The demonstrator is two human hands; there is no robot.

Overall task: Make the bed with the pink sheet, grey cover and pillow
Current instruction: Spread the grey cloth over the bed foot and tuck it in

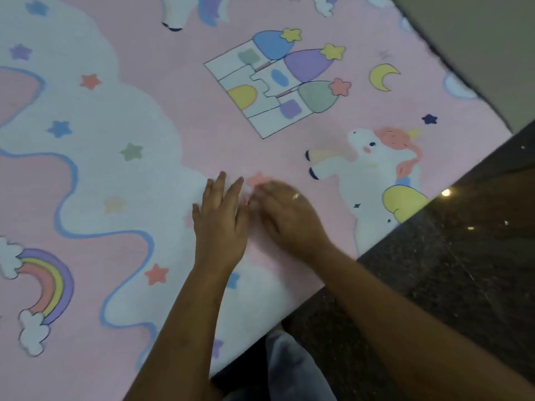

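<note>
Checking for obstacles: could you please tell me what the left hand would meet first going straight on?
Nothing solid, it seems: the left hand lies flat on the sheet, and ahead is only smooth sheet up to the printed castle.

Pink sheet (pixel 179 117) w/ pastel unicorns, castle, rainbow, stars (white clouds too); dark speckled floor (pixel 463 270).

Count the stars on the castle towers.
3: yellow star on blue tower, second yellow star on purple tower, pink star on green tower; none hidden.
</note>
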